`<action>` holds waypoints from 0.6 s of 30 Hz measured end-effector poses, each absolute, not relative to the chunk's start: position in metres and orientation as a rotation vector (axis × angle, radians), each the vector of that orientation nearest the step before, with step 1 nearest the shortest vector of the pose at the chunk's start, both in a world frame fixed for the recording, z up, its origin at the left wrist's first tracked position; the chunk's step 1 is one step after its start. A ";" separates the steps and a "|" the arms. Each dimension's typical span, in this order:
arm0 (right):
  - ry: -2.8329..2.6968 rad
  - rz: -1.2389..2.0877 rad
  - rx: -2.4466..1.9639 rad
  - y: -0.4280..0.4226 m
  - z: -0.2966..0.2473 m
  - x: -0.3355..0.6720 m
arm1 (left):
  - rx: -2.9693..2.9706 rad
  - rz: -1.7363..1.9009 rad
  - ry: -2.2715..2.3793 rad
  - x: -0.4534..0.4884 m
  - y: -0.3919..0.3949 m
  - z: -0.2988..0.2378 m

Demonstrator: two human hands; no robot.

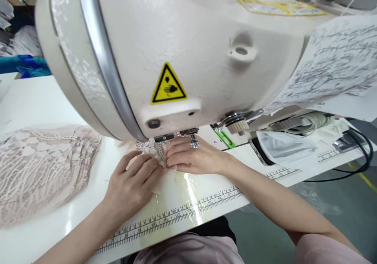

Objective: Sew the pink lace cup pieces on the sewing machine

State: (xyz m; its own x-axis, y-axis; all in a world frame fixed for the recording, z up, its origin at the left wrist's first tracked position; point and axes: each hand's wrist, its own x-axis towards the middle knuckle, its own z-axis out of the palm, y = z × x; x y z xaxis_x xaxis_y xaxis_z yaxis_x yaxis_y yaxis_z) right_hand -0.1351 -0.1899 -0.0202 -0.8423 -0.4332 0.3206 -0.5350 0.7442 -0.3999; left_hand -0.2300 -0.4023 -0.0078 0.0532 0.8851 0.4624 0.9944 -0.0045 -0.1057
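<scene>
A person works at a white surface under the head of a sewing machine, both hands close together beneath its arm. The lace piece lies on the surface below the machine head, partly covered by the fingers. The left hand rests palm down on its near left part, fingers slightly bent and side by side; the right hand lies flat at its right edge, fingertips pointing left, almost meeting the other hand. Whether either grip pinches the fabric or only presses it cannot be told, as the fingertips and cloth overlap. A larger heap of pale lace spreads on the left of the surface, apart from the left hand. Beyond the right wrist lies a green-handled tool, and farther right a phone sits partly under a pale cloth. A printed ruler scale follows the near edge.
</scene>
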 end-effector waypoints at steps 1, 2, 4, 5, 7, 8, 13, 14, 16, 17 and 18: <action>-2.735 0.723 0.772 -0.189 -0.021 -0.135 | -1.961 -0.388 -1.870 -0.231 -0.402 -0.010; -2.733 0.724 0.764 -0.189 -0.022 -0.135 | -1.984 -0.408 -1.877 -0.233 -0.402 -0.012; -2.725 0.720 0.732 -0.191 -0.024 -0.134 | -2.012 -0.424 -1.917 -0.235 -0.402 -0.015; -2.715 0.717 0.727 -0.192 -0.025 -0.134 | -2.008 -0.422 -1.940 -0.235 -0.402 -0.017; -2.705 0.713 0.735 -0.194 -0.027 -0.135 | -1.987 -0.410 -1.973 -0.236 -0.403 -0.019; -2.707 0.714 0.743 -0.195 -0.029 -0.135 | -1.972 -0.404 -1.979 -0.236 -0.403 -0.019; -2.720 0.716 0.767 -0.198 -0.036 -0.138 | -1.931 -0.394 -1.986 -0.235 -0.401 -0.016; -2.720 0.712 0.766 -0.197 -0.036 -0.138 | -1.929 -0.394 -1.983 -0.234 -0.401 -0.015; -2.717 0.702 0.760 -0.197 -0.036 -0.138 | -1.928 -0.391 -1.985 -0.234 -0.400 -0.015; -2.712 0.694 0.749 -0.197 -0.035 -0.137 | -1.929 -0.391 -1.987 -0.234 -0.400 -0.014; -2.705 0.684 0.733 -0.197 -0.034 -0.137 | -1.931 -0.392 -1.992 -0.234 -0.400 -0.014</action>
